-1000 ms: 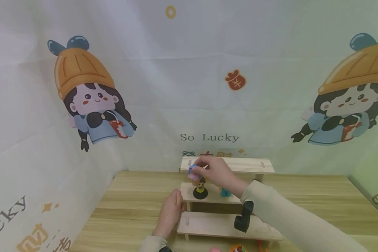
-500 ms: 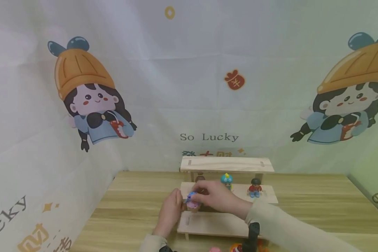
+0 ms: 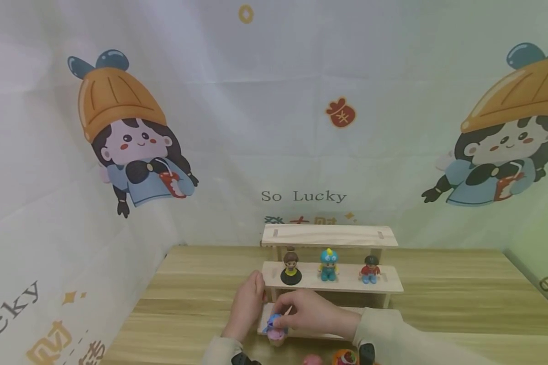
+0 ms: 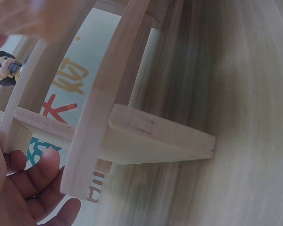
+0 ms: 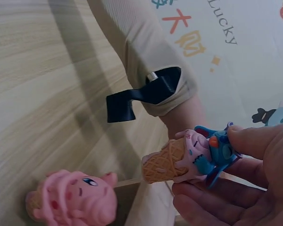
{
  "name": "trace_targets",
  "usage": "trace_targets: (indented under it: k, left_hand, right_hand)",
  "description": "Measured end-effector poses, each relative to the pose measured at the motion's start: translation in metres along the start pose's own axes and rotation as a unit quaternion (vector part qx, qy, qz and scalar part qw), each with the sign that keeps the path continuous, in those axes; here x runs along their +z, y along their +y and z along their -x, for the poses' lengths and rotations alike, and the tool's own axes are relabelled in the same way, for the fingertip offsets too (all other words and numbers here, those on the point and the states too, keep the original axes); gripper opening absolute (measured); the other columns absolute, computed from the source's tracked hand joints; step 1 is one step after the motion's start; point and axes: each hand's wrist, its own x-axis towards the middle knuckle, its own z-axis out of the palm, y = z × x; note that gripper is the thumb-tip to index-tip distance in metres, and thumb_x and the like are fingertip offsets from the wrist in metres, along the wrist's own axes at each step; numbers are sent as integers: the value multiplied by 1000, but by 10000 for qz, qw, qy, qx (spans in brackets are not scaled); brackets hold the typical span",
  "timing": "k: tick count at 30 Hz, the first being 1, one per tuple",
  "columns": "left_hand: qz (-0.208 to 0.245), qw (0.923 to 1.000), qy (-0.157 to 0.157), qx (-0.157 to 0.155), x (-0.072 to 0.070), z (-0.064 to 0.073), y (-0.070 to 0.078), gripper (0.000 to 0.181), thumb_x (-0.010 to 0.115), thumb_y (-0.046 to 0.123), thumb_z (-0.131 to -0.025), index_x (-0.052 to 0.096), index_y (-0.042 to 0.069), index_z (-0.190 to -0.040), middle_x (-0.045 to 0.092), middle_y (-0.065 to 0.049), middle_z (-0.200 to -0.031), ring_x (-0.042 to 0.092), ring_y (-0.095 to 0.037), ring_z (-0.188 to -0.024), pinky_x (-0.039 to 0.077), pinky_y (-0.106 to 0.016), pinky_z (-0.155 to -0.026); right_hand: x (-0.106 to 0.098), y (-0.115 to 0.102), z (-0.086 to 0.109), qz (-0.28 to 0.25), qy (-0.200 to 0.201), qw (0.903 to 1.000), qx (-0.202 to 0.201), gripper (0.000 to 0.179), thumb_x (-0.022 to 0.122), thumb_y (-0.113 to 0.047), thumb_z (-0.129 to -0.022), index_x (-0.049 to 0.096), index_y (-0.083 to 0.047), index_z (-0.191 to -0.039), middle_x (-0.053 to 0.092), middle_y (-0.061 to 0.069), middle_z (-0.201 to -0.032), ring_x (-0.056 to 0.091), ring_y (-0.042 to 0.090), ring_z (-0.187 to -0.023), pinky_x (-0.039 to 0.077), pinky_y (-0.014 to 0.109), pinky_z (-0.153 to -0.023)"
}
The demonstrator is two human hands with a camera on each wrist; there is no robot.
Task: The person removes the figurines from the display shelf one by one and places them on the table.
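My right hand (image 3: 312,314) pinches a small blue cartoon figurine on a pink ice cream cone (image 3: 275,329), held in front of the lowest shelf's left end. In the right wrist view, thumb and fingers grip the figurine's blue top, and the waffle cone (image 5: 165,162) points away from the palm. My left hand (image 3: 246,306) is at the left side of the wooden tiered shelf (image 3: 329,235). The left wrist view shows its loosely bent fingers (image 4: 42,172) beside the shelf's wood; whether they press on it cannot be told.
On the middle tier stand a brown-haired doll with a black base (image 3: 290,266), a blue-capped figure (image 3: 329,266) and a red-jacketed figure (image 3: 370,269). A pink toy (image 5: 80,197) and an orange toy (image 3: 345,357) lie in front of the shelf. Printed cloth (image 3: 228,126) hangs behind.
My right hand has carried the cone figurine down and toward me, from before the middle tier to before the lowest one. The middle-tier figures are uncovered. The left hand has stayed put.
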Motion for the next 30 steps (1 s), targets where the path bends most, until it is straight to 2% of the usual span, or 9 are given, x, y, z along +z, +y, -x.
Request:
trace_targets:
  k: [8, 14, 17, 24, 30]
  left_hand:
    - [-32, 10000, 63, -11, 1, -2, 0, 32, 28, 24, -104, 43, 13, -78, 51, 2, -61, 42, -12, -53, 34, -27, -51]
    - [54, 9999, -23, -99, 1, -2, 0, 33, 26, 27, -105, 43, 13, -79, 51, 2, -62, 41, -13, -52, 34, -27, -49]
    - [129, 9997, -80, -201, 2, -1, 0, 34, 26, 27, -105, 43, 13, -79, 51, 2, -63, 42, -13, -53, 35, -26, -48]
    - [160, 9997, -22, -159, 3, 0, 1, 36, 26, 28, -105, 43, 12, -78, 52, 1, -62, 42, -12, -53, 35, -26, -49]
    - [125, 9997, -27, -206, 3, -1, 1, 34, 26, 27, -105, 43, 12, -80, 51, 1, -62, 42, -13, -53, 35, -26, -48]
  right_hand:
    - [10, 10, 5, -65, -509, 9987, 3, 10, 71, -22, -85, 70, -12, -89, 71, -6, -85, 61, -3, -76, 48, 15, -69]
    - [19, 19, 6, -254, -814, 9964, 23, 10, 70, -18, -86, 70, -9, -88, 70, -7, -84, 58, -7, -78, 47, 15, -74]
    - [23, 23, 6, -278, -871, 9958, 35, 10, 70, -17, -85, 69, -8, -89, 70, -5, -84, 58, -7, -79, 47, 15, -75]
    - [29, 29, 6, -143, -873, 9959, 164, 9, 72, -18, -84, 69, -10, -88, 70, -7, -84, 57, -7, -80, 46, 16, -78]
    - [32, 31, 5, -295, -936, 9948, 266, 9, 71, -15, -84, 69, -7, -88, 69, -6, -82, 55, -7, -76, 45, 15, -76]
